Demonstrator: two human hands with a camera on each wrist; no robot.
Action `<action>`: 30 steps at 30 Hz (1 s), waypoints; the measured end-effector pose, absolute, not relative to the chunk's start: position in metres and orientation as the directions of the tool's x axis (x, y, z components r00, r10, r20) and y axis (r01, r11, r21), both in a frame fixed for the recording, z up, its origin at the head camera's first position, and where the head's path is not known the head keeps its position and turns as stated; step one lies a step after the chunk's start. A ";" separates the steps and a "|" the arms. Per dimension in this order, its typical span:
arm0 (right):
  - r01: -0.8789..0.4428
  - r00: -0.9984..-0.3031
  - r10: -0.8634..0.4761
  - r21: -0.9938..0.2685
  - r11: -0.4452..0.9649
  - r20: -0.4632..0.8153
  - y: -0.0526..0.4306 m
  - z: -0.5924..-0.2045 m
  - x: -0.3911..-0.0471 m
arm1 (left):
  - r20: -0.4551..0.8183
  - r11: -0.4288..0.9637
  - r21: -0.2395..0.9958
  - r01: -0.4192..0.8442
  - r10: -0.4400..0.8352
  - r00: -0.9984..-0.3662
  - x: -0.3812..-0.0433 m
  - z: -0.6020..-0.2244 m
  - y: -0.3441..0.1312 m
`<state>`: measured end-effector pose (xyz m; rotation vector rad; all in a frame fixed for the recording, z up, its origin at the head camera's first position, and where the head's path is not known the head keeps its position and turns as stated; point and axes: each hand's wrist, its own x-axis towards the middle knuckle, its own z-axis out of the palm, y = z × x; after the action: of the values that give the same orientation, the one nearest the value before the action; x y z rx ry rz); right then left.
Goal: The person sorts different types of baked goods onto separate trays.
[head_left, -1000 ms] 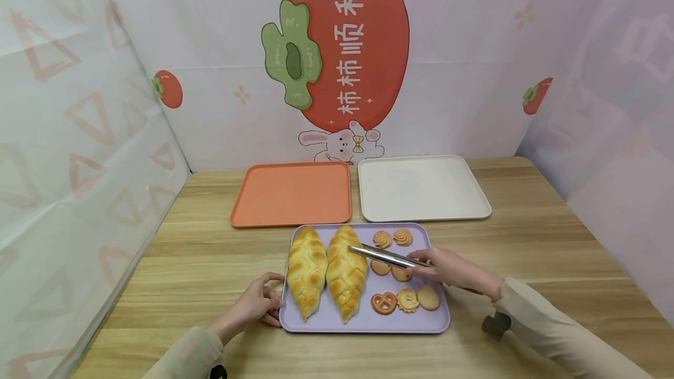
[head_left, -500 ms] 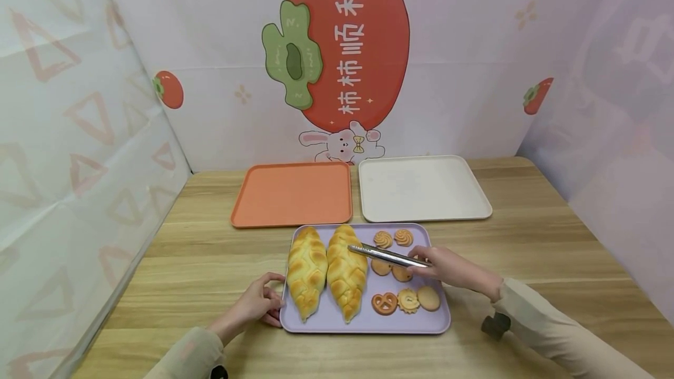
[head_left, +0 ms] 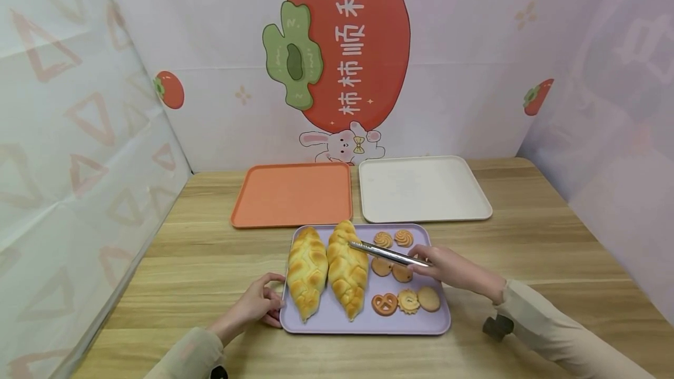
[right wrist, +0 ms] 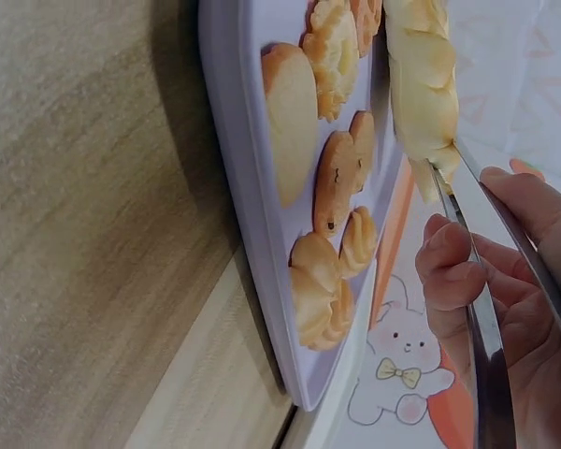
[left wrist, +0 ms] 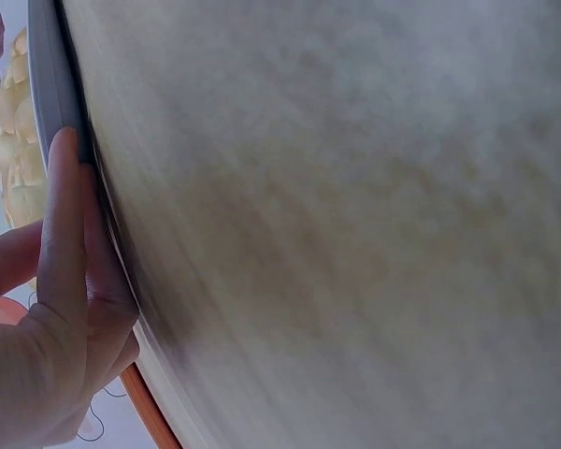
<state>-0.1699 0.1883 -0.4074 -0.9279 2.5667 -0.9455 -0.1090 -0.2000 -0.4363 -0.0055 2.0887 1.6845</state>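
Observation:
My right hand point(head_left: 444, 268) holds metal tongs point(head_left: 389, 253), their tips pinching the right braided bread loaf point(head_left: 347, 268). In the right wrist view the tongs' tips grip the side of the loaf point(right wrist: 421, 75), and a gap shows between it and the tray. A second braided loaf point(head_left: 307, 268) lies on the purple tray point(head_left: 368, 327), left of the first. At the tray's left edge, my left hand point(head_left: 258, 300) holds the rim; in the left wrist view its fingers point(left wrist: 64, 215) lie along the rim.
Right of the loaves lie several cookies, among them a pretzel-shaped one point(head_left: 385, 304), a round one point(head_left: 429, 299) and swirled ones point(head_left: 403, 238). Behind stand an orange tray point(head_left: 292, 195) and a white tray point(head_left: 423, 189), near the printed backdrop point(head_left: 221, 116).
The right loaf has risen slightly with the tongs and shifted a little, its far end now overlapping the purple tray's far rim. My left hand has stayed in place.

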 end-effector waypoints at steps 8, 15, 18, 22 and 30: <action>-0.426 -0.768 -0.638 -0.709 0.562 -0.044 0.189 -0.399 -0.168 | -0.346 0.247 0.927 -0.282 0.276 -0.896 -0.109 -0.437 -0.200; -0.444 -0.777 -0.630 -0.708 0.549 -0.001 0.187 -0.389 -0.175 | -0.354 0.250 0.924 -0.289 0.272 -0.895 -0.110 -0.438 -0.200; -0.448 -0.778 -0.629 -0.710 0.543 0.010 0.183 -0.387 -0.181 | -0.359 0.254 0.922 -0.293 0.268 -0.894 -0.109 -0.437 -0.200; -0.467 -0.780 -0.625 -0.700 0.540 0.038 0.177 -0.383 -0.192 | -0.361 0.254 0.921 -0.296 0.264 -0.894 -0.109 -0.437 -0.200; -0.505 -0.777 -0.624 -0.670 0.544 0.080 0.165 -0.379 -0.215 | -0.355 0.261 0.922 -0.287 0.269 -0.895 -0.109 -0.436 -0.201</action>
<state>-0.2152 0.1652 -0.3788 -0.9631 2.6091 -1.0502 -0.1088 -0.2007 -0.4358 -0.0164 2.0935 1.6738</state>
